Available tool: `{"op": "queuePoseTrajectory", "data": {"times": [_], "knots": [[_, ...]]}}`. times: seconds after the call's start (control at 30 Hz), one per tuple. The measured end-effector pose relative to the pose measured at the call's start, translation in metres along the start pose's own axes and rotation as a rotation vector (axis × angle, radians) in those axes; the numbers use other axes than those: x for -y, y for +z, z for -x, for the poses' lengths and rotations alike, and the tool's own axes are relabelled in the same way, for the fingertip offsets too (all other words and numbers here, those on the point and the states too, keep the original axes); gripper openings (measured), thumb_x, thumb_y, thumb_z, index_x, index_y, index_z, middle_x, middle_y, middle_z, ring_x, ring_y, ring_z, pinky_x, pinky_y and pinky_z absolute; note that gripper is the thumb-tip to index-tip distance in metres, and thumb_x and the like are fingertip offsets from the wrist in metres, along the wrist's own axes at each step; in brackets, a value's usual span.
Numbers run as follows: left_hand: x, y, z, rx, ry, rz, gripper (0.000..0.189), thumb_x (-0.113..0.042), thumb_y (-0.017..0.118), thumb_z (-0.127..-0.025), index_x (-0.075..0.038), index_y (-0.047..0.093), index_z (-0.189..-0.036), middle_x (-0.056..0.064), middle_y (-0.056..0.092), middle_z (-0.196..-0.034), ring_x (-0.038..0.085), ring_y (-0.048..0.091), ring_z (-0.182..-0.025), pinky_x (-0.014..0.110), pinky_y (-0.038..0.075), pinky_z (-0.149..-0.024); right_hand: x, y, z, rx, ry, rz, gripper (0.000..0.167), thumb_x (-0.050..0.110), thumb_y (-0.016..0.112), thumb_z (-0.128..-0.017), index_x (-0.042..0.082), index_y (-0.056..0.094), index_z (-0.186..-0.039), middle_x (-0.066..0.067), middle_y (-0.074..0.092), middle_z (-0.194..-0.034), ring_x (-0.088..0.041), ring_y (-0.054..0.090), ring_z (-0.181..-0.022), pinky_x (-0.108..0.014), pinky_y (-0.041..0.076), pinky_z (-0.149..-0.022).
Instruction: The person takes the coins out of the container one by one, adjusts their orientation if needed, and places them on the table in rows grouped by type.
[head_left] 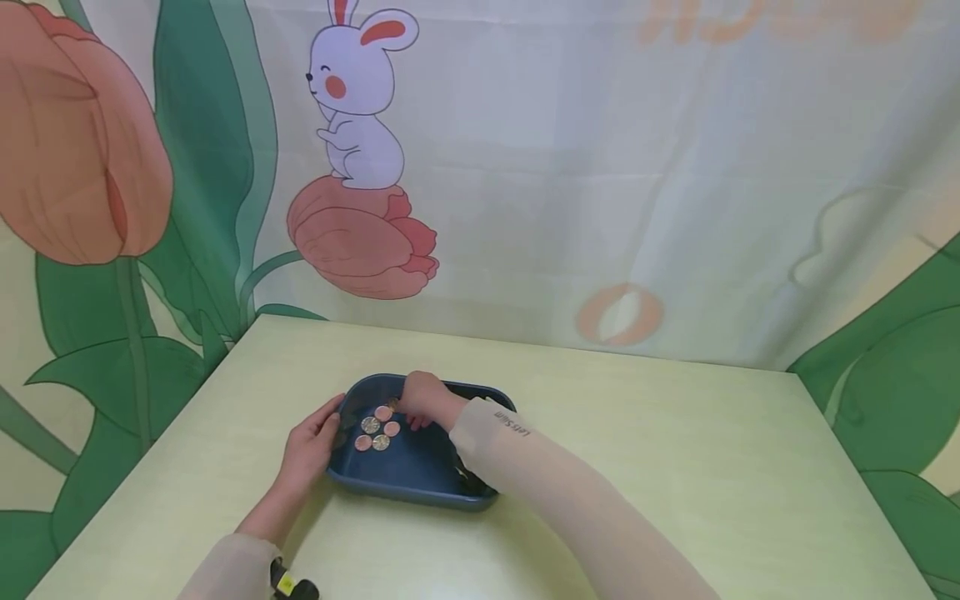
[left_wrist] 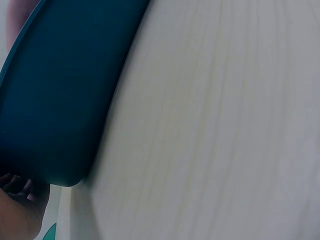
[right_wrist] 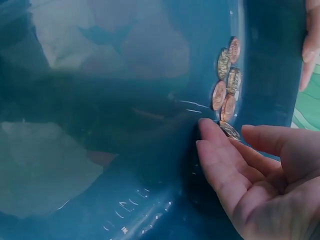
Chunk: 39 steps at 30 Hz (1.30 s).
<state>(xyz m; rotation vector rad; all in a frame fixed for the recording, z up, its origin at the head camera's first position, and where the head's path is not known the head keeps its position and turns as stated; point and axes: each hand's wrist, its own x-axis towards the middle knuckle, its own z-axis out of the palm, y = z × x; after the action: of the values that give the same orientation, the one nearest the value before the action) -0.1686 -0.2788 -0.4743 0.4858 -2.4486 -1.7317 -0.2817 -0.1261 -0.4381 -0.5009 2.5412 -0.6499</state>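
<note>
A dark blue tray [head_left: 420,492] with raised walls sits on the table. My left hand [head_left: 307,448] grips its left end, the thumb near the rim and the other fingers along the outer wall. Inside the tray, several copper and gold-toned coins [head_left: 380,442] lie in a small cluster near the left wall. My right hand [head_left: 426,398] reaches into the tray at the back of this cluster. In the right wrist view, a coin [right_wrist: 229,130] is pinched at its thumb and index finger, while the other fingers stretch out over the tray floor.
The pale wooden table [head_left: 675,467] extends beyond the tray on all sides. Behind it hangs a cloth [head_left: 525,167] printed with a rabbit and tulips. My right sleeve [head_left: 540,467] crosses the tray's right end and hides part of it.
</note>
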Motion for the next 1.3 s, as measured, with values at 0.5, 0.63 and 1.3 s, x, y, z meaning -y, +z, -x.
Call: {"op": "queuePoseTrajectory", "data": {"times": [0.5,0.63,1.3], "knots": [[0.0,0.0,0.0,-0.006,0.007,0.018,0.045,-0.013,0.04,-0.11,0.0,0.044,-0.153,0.024,0.041,-0.159,0.041,0.04,-0.15,0.054,0.036,-0.122,-0.004,0.012,0.0,-0.172,-0.039,0.046,0.036,0.021,0.064,-0.1,0.002,0.078,-0.072,-0.003,0.063,-0.052,-0.012,0.061,-0.047,-0.019,0.042,-0.049],[0.0,0.001,0.0,-0.011,0.01,0.02,0.045,-0.012,0.04,-0.109,0.0,0.045,-0.153,0.024,0.043,-0.158,0.041,0.045,-0.146,0.053,0.038,-0.121,-0.006,0.013,0.001,-0.186,-0.045,0.033,0.033,0.02,0.066,-0.099,0.003,0.078,-0.073,0.0,0.057,-0.049,-0.012,0.061,-0.046,-0.019,0.041,-0.048],[0.0,0.003,0.0,-0.005,0.0,0.0,0.045,-0.014,0.039,-0.11,-0.002,0.044,-0.153,0.024,0.043,-0.158,0.043,0.05,-0.142,0.054,0.041,-0.118,-0.009,0.001,0.006,-0.155,-0.211,-0.123,0.018,0.012,0.07,-0.095,0.0,0.082,-0.089,-0.015,0.079,-0.078,-0.019,0.07,-0.062,-0.017,0.042,-0.055]]}}
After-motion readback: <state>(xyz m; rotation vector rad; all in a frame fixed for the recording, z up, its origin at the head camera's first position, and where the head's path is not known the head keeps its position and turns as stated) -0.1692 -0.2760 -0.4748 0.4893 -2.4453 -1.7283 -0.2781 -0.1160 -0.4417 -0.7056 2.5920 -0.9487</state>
